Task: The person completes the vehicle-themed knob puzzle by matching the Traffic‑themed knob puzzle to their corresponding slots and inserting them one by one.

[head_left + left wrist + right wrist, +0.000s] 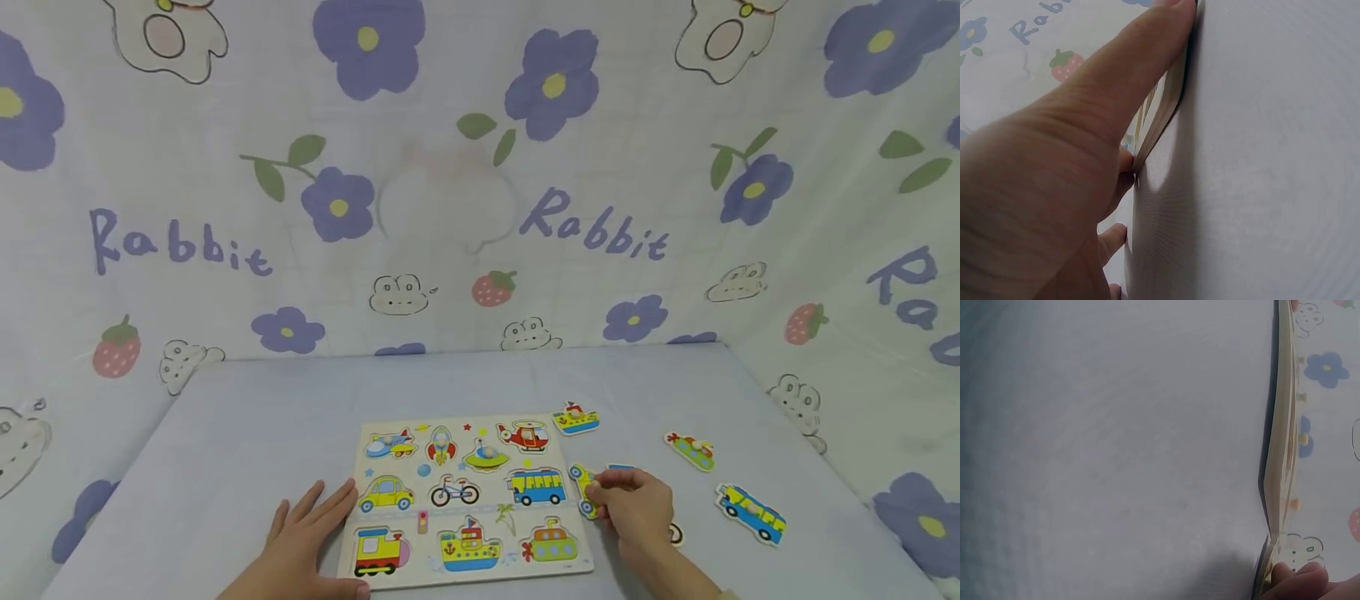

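Observation:
A wooden puzzle board (420,525) with vehicle pictures lies in front of me. My left hand (303,542) rests at its left edge, fingers spread and fairly straight, the thumb (1141,62) along the near corner. Beside the board's right edge, my right hand (637,508) pinches a yellow car piece (579,483) between thumb and fingers. In the right wrist view, the fingertips (1300,581) show low at the board's edge. Partly hidden by that hand are a blue-edged piece (619,467) and a piece with a wheel (676,533).
A boat piece (576,419) lies by the board's upper right corner. Farther right are a green submarine piece (692,451) and a blue-and-yellow bus piece (752,514). Knobbed pieces, such as the rocket (441,447), sit in the board's top row. Patterned cloth (450,317) hangs behind the table.

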Available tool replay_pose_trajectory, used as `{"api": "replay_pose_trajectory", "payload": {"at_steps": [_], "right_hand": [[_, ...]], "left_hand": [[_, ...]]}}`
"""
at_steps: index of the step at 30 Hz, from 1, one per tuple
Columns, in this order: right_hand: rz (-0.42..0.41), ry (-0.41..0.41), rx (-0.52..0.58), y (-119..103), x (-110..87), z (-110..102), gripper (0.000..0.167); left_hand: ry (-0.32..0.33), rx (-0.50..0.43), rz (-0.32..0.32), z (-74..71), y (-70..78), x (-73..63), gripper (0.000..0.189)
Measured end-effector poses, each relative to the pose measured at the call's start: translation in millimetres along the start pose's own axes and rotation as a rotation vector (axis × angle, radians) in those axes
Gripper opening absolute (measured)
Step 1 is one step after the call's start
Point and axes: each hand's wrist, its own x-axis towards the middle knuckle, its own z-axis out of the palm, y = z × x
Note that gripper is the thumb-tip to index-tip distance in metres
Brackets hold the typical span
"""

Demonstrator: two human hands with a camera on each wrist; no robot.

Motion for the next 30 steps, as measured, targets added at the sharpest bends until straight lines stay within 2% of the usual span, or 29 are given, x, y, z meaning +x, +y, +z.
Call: {"api": "replay_pose_trajectory", "payload": {"at_steps": [4, 14, 19, 26, 30], "right_hand": [[-0.004, 0.026, -0.006, 0, 1.2, 0, 0.027], [0.0, -0.009, 0.02, 2, -4.1, 4, 0.028], [-0.009, -0.03, 0.02, 0, -5.3, 7, 0.027], [-0.076, -0.091, 0.041, -10, -13.8, 17, 0.024], [-0.071, -0.122, 0.049, -15, -21.6, 23, 0.024]], "left_hand": [[0.003, 0.002, -0.012, 3.1, -0.2, 3.5, 0.123], [-0.013, 0.018, -0.022, 4.1, -2.0, 2.7, 0.123], [-0.022, -0.004, -0.056, 3.5, -1.5, 6.0, 0.126], [-0.016, 0.006, -0.041, 1.2, -2.1, 2.3, 0.126], [-0.012, 0.006, -0.04, 3.1, -1.8, 3.5, 0.126]]}}
